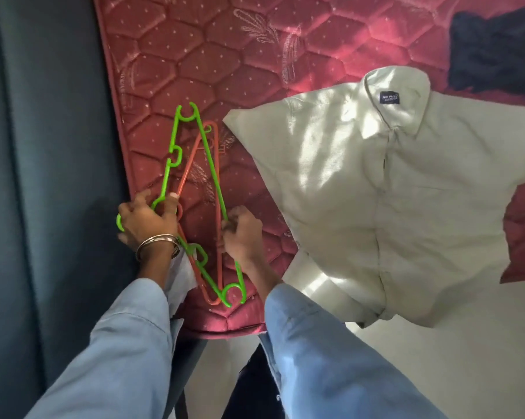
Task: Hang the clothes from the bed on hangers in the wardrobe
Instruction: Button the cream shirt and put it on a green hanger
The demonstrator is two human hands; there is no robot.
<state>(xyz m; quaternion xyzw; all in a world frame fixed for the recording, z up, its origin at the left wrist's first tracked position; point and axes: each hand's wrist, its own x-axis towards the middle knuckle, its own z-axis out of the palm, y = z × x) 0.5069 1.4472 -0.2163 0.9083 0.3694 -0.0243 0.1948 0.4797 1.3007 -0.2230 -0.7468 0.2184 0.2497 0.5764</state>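
Red quilted mattress [213, 55] of the bed, satin-like, stitched in hexagons with pale dots and leaf motifs, cut off at the top and right edges of the view. Left of the mattress, a dark blue-grey padded surface [43, 146], smooth, with vertical seams; hard to say what it is. On the mattress, toward its right side, a pale cream collared shirt [391, 192], lying flat and front up, fine woven texture, chest pocket, lower hem hanging past the mattress edge over a light floor [285, 273]. Inside the shirt collar, a small dark label [389, 98] with white lettering too blurred to read with any certainty. At the mattress's upper right corner, a dark navy garment [497, 49], crumpled, partly out of frame, kind not discernible. Near the mattress's left edge, two thin plastic hangers stacked together: a bright green hanger [211, 173] with notched ends, over an orange-red hanger [215, 146], partly hidden beneath. Light blue denim sleeves on both arms. Left hand [148, 219], metal bangles [157, 244] at the wrist, grip closed around the hooks of the hangers. Right hand [243, 234], grip curled on the green hanger's straight bar.
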